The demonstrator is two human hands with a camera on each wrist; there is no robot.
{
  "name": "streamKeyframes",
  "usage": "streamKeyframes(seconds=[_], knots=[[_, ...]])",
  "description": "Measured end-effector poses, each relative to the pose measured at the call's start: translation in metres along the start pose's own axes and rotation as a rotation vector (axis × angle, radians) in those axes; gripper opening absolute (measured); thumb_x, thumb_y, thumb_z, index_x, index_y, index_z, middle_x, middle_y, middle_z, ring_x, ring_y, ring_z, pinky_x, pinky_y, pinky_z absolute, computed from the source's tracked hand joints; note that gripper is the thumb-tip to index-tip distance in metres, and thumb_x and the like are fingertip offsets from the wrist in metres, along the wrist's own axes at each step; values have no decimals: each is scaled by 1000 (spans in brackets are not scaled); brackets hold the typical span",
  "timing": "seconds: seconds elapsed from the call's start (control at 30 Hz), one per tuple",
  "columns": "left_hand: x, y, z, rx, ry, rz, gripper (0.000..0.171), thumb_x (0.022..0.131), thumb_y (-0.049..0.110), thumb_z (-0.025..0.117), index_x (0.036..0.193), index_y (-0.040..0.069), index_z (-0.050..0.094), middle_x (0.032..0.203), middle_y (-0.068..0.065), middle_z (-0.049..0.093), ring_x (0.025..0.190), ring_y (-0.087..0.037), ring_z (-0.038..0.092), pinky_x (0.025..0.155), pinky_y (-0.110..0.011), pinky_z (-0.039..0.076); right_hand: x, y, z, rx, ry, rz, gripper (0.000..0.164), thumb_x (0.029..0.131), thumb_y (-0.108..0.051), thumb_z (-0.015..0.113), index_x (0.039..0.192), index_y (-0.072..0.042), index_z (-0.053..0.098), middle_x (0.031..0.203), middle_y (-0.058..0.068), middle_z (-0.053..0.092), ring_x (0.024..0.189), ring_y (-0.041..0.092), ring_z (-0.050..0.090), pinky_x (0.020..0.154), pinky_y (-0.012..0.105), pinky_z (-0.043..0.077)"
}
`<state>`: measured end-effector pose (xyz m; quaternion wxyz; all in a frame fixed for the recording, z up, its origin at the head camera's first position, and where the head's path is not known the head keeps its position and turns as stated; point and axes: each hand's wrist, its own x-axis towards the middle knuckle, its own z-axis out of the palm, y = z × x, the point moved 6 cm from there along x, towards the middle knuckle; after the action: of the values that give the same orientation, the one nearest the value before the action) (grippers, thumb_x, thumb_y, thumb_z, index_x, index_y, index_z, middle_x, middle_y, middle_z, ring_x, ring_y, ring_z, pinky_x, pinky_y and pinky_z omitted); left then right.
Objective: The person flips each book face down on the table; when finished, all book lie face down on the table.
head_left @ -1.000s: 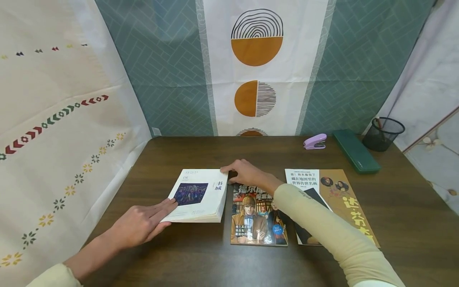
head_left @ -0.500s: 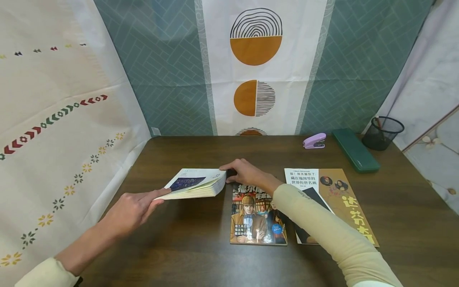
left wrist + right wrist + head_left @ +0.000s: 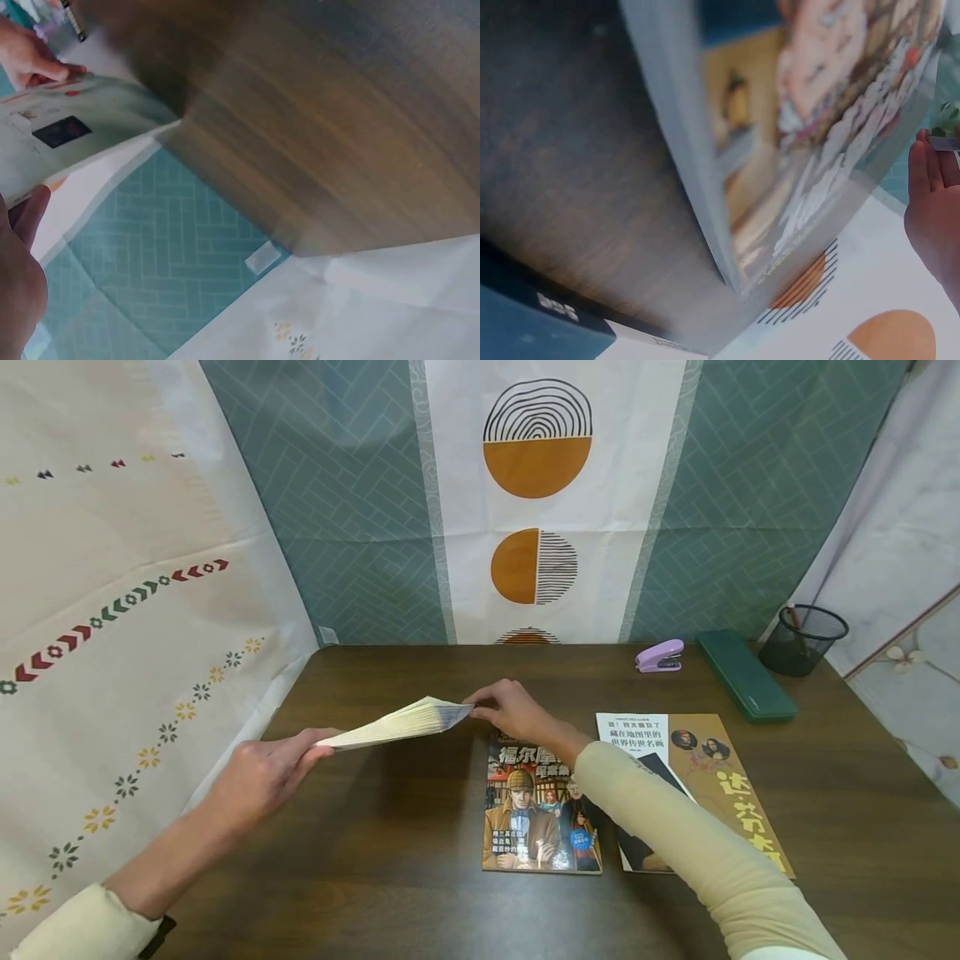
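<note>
One pale paperback (image 3: 401,724), pinched at opposite ends by your left hand (image 3: 262,774) and right hand (image 3: 516,708), above table (image 3: 360,885), left of detective-cover book (image 3: 542,827).

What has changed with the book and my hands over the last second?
The thick white paperback book has been lifted and tilted, so the head view shows its page edges instead of its front cover. The left hand rose with it, pinching one end; the right hand, pinching the other, rose slightly. The colourful illustrated book, purple stapler and black mesh cup stayed put.
</note>
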<state>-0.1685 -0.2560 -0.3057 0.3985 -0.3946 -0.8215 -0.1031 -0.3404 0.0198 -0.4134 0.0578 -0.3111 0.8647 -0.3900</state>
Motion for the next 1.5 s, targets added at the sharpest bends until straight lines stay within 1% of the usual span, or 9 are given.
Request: streamKeyframes(seconds=[0.1,0.37,0.6,0.7,0.8,0.93,1.23,1.37,1.5], knots=[[6,-2,-6,12,40,-1,52,112,49,46,96,9,75,58,11,53,48,-3,35,39,-30,40,1,-3,-5,9,42,3,22,103,-10,71,123,-3,79,115,10,78,96,18,73,81,33,56],[16,-7,-21,13,94,-36,49,111,46,54,101,6,81,77,0,76,51,-11,61,48,-36,52,1,-10,-16,83,111,11,18,104,-6,69,118,-1,79,112,13,77,93,30,68,75,32,51],[21,-18,-32,-29,115,-142,49,107,47,62,107,3,83,89,-8,81,60,-1,63,49,-15,45,1,-17,-29,180,192,27,16,105,-10,68,116,-3,78,109,12,77,98,38,70,73,30,49],[20,-25,-35,-59,107,-220,43,105,42,68,109,2,82,94,-12,81,76,9,67,62,-4,46,1,-19,-34,213,232,34,17,105,-11,68,117,-4,78,106,9,76,95,32,69,73,30,51],[16,-31,-36,-119,109,-309,20,95,13,83,110,0,82,95,-15,80,91,15,64,74,-3,49,1,-20,-38,273,261,35,17,105,-11,69,118,-4,78,105,10,77,94,32,70,76,31,54],[11,-38,-35,-202,104,-418,39,75,-18,86,110,-2,81,95,-19,80,91,19,64,73,-5,50,0,-22,-43,379,291,38,18,104,-9,70,119,0,77,110,13,78,98,35,73,83,33,60],[-11,-52,-23,-280,38,-736,16,92,-3,80,107,-5,81,94,-24,78,81,15,68,68,-7,52,2,-25,-51,575,340,56,20,103,-6,70,120,4,76,112,18,74,94,29,74,88,50,62],[-24,-57,-12,-305,-57,-884,20,99,10,77,113,-4,80,96,-19,79,77,12,69,61,-10,52,4,-26,-55,587,365,77,19,103,-7,71,118,3,77,111,16,73,94,27,73,82,44,63],[-41,-61,2,-439,-150,-1014,31,104,17,71,122,-8,75,101,-14,80,74,1,73,63,-18,58,6,-28,-58,564,373,79,19,102,-10,73,116,1,79,110,13,74,94,23,71,78,36,62]])
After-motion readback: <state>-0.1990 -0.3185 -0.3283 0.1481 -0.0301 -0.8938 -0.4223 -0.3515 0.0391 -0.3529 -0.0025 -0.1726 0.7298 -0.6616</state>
